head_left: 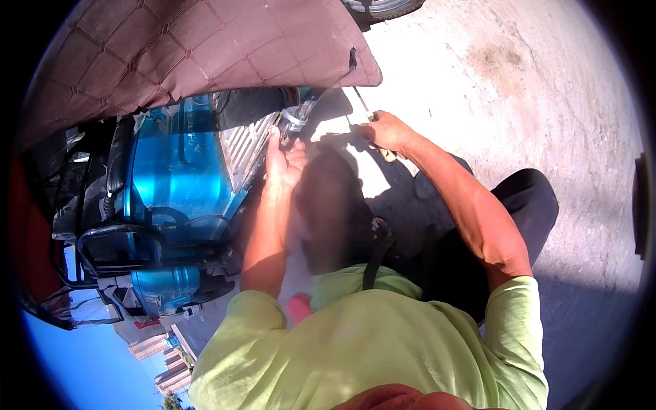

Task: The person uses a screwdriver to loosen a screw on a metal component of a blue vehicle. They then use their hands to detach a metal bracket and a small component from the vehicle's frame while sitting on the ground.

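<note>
My left hand [285, 160] is at the edge of a blue vehicle [174, 171], fingers curled and thumb raised against a metal fitting [294, 121] beside a ribbed metal step [242, 147]. What lies inside those fingers is partly hidden. My right hand [388, 131] is closed round a yellow-handled tool [388, 154], out to the right of the fitting over sunlit ground. A thin metal rod or shaft [362, 101] runs up from that hand toward the quilted maroon cover [205, 37] overhanging the vehicle; whether it belongs to the tool I cannot tell.
Black tubular rails [119, 230] line the vehicle's near end. A wheel [383, 8] shows at the top. Pale concrete [519, 102] lies to the right, partly shaded. My dark-trousered knees [526, 195] are bent beneath my arms. Tall buildings [147, 348] and sky appear at the lower left.
</note>
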